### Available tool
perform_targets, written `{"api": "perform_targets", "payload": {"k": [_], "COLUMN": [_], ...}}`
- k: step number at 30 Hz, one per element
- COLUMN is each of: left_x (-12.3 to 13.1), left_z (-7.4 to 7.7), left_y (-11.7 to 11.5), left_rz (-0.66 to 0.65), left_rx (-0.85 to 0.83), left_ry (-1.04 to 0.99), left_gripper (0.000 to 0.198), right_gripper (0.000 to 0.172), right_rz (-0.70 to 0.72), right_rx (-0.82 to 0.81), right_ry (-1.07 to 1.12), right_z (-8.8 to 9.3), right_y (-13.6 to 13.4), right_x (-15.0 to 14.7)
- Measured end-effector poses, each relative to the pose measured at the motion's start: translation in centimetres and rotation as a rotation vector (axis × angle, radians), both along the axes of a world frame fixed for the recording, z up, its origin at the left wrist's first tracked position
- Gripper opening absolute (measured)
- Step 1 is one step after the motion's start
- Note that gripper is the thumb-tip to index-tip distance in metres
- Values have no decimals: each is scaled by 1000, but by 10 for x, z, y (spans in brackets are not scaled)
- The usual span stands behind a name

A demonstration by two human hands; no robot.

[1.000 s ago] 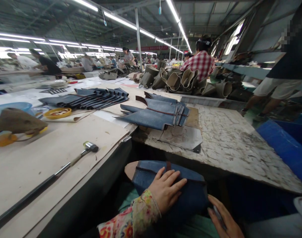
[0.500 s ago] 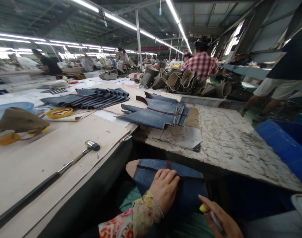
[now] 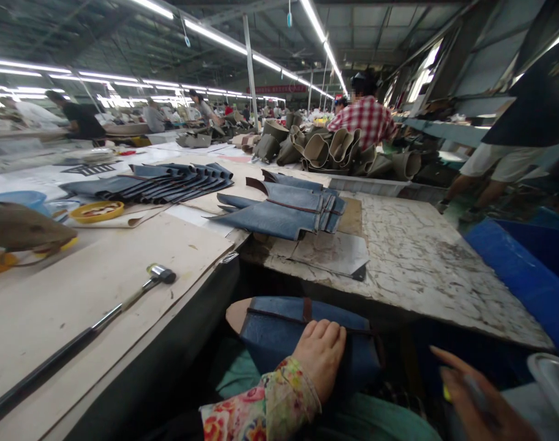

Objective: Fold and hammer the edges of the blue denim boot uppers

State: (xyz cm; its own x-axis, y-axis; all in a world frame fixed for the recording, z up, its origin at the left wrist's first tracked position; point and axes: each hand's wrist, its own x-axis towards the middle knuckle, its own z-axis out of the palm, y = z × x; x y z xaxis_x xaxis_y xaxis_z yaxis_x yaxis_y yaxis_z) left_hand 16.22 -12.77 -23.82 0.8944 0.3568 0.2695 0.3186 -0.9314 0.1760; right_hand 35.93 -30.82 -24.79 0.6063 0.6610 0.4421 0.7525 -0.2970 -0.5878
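A blue denim shoe upper (image 3: pixel 283 327) with a dark trim and a tan tip lies on my lap below the table edge. My left hand (image 3: pixel 321 355), in a flowered sleeve, rests on it with the fingers curled over its right part, gripping it. My right hand (image 3: pixel 474 401) is at the lower right, blurred by motion, with a thin tool with a yellow end (image 3: pixel 447 392) in its fingers, apart from the upper.
A hammer (image 3: pixel 123 303) lies on the cardboard-covered table (image 3: pixel 77 288) at left. Stacked denim pieces (image 3: pixel 283 211) sit on the worn bench (image 3: pixel 412 257) ahead, more denim pieces (image 3: pixel 155 182) farther left. A blue bin (image 3: pixel 522 263) stands at right. Other people work behind.
My left hand's fingers went from spread flat to curled on the denim upper. My right hand drew away to the right with its tool. The view shifted slightly.
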Motion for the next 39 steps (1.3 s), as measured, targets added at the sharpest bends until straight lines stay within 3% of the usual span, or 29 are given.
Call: {"api": "perform_targets", "payload": {"k": [4,7,9,14,22,31,39], "left_x": [8,14,20,34,38,25,8], "left_z": [1,-1,-5,-10,-1,1,0], "left_y": [-5,-8,-10,-12,-10,-10,-1], "left_rz": [-69,-112,-122,-108,-155,-115,-41], "left_rx": [-31,-26,-10,20,41,-13,-49], "left_ry": [20,41,48,43,42,5,-16], "left_gripper": [34,36,38,35,41,38,31], "right_gripper": [30,31,32,40,46,38,35], "right_rz": [232,227,227,191,106,219,260], "right_rx": [-85,-114,-123,-118,-140,-37,-154], "right_ry": [118,217,245,196,6,-289,-307], "right_z": [-34,-61,-69,-57,-53,-8,-17], "right_y": [29,35,32,21,29,48,60], "right_x": [-31,-34,-31,-24,-18,-38,-51]}}
